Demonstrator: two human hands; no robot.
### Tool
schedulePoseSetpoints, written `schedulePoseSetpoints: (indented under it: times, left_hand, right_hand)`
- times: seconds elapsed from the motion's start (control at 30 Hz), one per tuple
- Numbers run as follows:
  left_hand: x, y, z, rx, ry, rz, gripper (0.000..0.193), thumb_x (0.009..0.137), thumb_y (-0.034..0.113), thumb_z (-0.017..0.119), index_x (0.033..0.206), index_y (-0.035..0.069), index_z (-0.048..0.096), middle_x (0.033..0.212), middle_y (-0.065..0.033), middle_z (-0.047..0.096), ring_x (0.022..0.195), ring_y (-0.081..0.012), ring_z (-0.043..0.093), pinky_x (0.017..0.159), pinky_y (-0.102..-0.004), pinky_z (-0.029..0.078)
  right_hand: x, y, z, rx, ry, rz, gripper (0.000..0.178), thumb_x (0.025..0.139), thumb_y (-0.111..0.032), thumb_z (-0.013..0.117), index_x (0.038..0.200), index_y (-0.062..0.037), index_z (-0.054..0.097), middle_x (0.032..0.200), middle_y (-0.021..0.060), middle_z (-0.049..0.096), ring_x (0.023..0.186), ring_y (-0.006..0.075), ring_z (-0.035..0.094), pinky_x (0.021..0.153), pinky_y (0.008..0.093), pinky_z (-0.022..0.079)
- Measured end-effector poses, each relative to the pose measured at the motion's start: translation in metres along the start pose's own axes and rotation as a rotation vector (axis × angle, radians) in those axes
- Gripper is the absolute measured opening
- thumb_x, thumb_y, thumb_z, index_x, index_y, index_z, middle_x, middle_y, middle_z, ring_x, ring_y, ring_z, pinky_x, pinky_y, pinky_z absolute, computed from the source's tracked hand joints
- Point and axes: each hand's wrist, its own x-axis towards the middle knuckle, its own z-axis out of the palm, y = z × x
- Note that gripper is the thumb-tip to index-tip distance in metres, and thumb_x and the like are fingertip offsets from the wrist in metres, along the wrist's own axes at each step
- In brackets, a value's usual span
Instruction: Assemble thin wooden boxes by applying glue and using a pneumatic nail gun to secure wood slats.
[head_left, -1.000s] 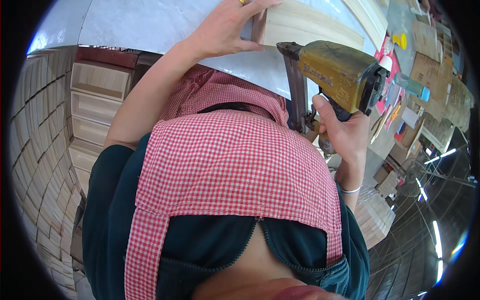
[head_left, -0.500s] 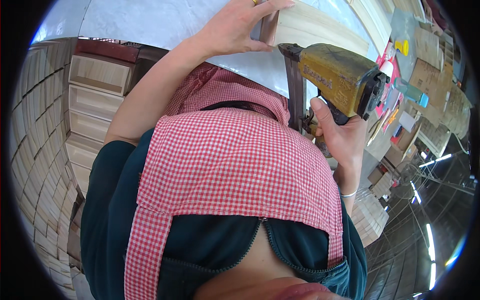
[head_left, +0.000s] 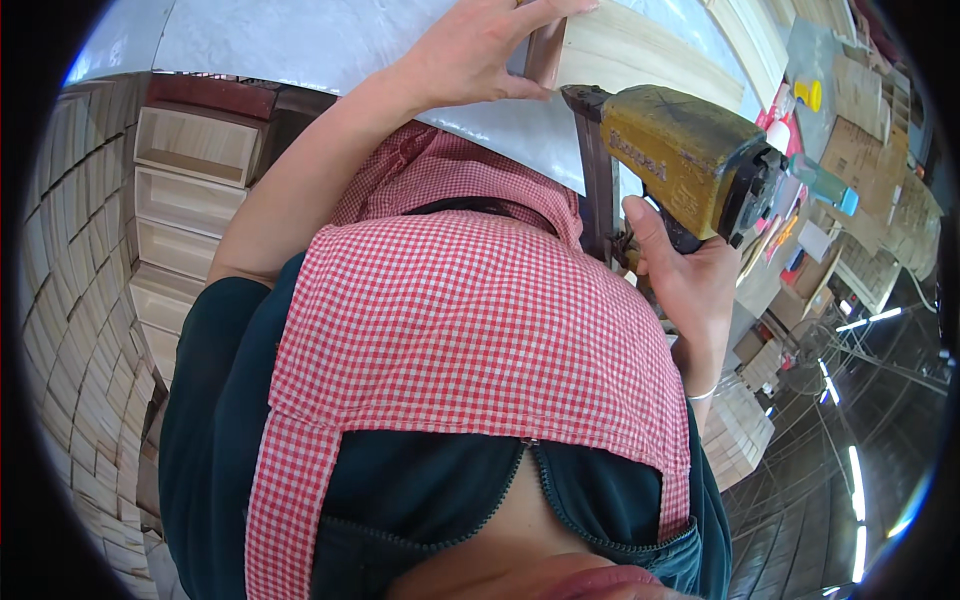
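My right hand is closed round the handle of a worn yellow and black nail gun, thumb on top. Its dark nose points left and meets the near edge of a pale wooden board on the table. My left hand lies at the top of the picture, gripping a wooden piece between thumb and fingers where it joins the board. The left thumb tip is close to the gun's nose. Beyond the top edge, the far part of the wooden work is cut off.
The table has a pale, shiny cover. Wooden boxes are stacked at the left, beside a wall of stacked wood pieces. On the right lie a yellow roll, a bottle with a blue cap and cardboard.
The nail gun and my right hand have shifted very slightly right. My left hand keeps its grip on the wood, almost unmoved.
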Motion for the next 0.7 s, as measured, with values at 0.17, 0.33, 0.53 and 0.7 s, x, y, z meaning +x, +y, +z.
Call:
schedulePoseSetpoints:
  times: [0.17,0.33,0.53,0.7]
  left_hand:
    - [0.001,-0.001,-0.001,0.017,0.009,0.023,0.100,0.067,0.024,0.089,0.153,0.012,0.038,0.146,-0.0214,0.043,0.130,-0.0387,0.047,0.109,-0.0448,0.040]
    - [0.002,0.014,-0.006,0.076,0.113,-0.050,0.083,0.073,0.027,0.083,0.144,0.006,0.046,0.135,-0.0224,0.054,0.120,-0.0380,0.055,0.103,-0.0432,0.046]
    - [0.004,0.046,-0.040,-1.026,0.187,-0.641,0.069,0.083,0.046,0.076,0.129,-0.001,0.056,0.125,-0.0219,0.056,0.117,-0.0377,0.055,0.105,-0.0475,0.047]
    - [-0.023,0.051,-0.037,-1.960,-0.017,-0.656,0.087,0.089,0.058,0.063,0.150,0.002,0.036,0.142,-0.0258,0.043,0.134,-0.0420,0.042,0.112,-0.0549,0.042]
  right_hand:
    - [0.004,0.015,-0.007,0.077,0.042,-0.097,0.036,0.082,-0.009,0.083,0.111,0.0044,0.066,0.091,0.0120,0.074,0.072,0.0186,0.071,0.059,0.0281,0.056]
    - [0.007,0.049,-0.040,0.146,0.394,-0.074,0.032,0.089,-0.024,0.078,0.102,0.0029,0.067,0.063,0.0014,0.059,0.045,0.0088,0.051,0.041,0.0210,0.039]
    - [0.041,0.224,-0.126,-0.182,0.665,-0.144,0.037,0.092,-0.023,0.070,0.119,0.0002,0.060,0.085,0.0114,0.065,0.066,0.0170,0.062,0.064,0.0292,0.052]
    - [0.077,0.353,-0.150,-0.643,0.680,0.072,0.059,0.091,-0.022,0.068,0.140,0.0040,0.049,0.120,0.0281,0.065,0.104,0.0440,0.066,0.091,0.0454,0.052]
